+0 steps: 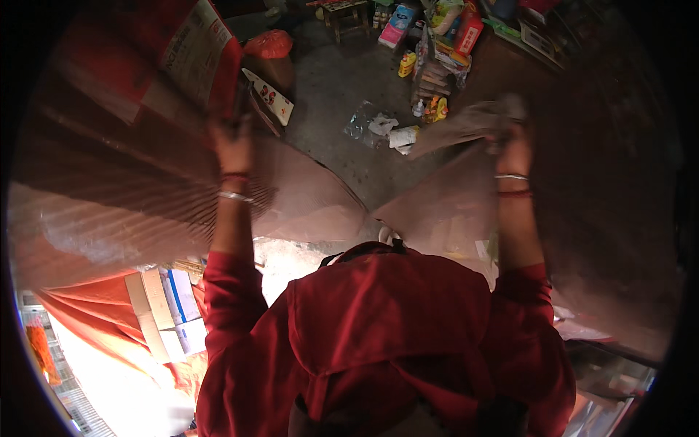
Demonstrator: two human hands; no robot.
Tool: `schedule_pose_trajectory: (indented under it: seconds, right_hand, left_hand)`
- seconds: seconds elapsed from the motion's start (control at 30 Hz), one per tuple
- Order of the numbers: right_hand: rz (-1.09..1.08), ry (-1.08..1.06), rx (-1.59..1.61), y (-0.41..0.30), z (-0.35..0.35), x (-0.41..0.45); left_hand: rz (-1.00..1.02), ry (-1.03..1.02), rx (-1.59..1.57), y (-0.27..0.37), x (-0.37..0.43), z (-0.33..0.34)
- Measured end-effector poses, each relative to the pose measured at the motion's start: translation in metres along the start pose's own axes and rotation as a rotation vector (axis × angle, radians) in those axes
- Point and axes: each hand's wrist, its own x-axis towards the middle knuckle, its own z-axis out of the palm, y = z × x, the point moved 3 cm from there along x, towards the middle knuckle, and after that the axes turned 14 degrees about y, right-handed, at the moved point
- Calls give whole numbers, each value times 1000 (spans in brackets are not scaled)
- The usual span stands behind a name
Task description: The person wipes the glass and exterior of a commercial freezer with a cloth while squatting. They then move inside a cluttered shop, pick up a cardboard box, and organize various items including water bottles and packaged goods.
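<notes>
Two sheer brown curtain panels hang before me and part in the middle, over a concrete floor. My left hand (234,143), blurred, grips the left curtain panel (311,194) and holds it out to the side; the mesh bunches in fine folds near my wrist. On the other side my right hand (512,146) is closed on the right curtain panel (448,188), whose cloth bunches above the fingers. Both arms reach forward in red sleeves, with bracelets at each wrist. Motion blur hides the exact finger positions.
Ahead on the floor (327,117) lie a clear plastic bag (361,127) and crumpled paper (383,124). Bottles (435,109) and packed goods stand at the right, a low stool (347,15) farther back. A red plastic bag (268,43) sits left. Cardboard boxes (150,311) show lower left.
</notes>
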Motion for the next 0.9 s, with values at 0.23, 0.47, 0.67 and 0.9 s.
schedule_pose_trajectory:
  seconds: [0.23,0.47,0.67,0.9]
  right_hand:
    - [149,235,112,13,-39,118]
    - [514,226,155,161,65,181]
    - [616,-71,44,274,197,191]
    - [548,-187,-92,330,356,177]
  left_hand:
    - [-70,281,150,-74,40,-36]
    - [-291,68,779,-193,-39,-14]
    - [-584,-207,906,-262,-69,19]
    - [-897,-309,708,-396,-46,64]
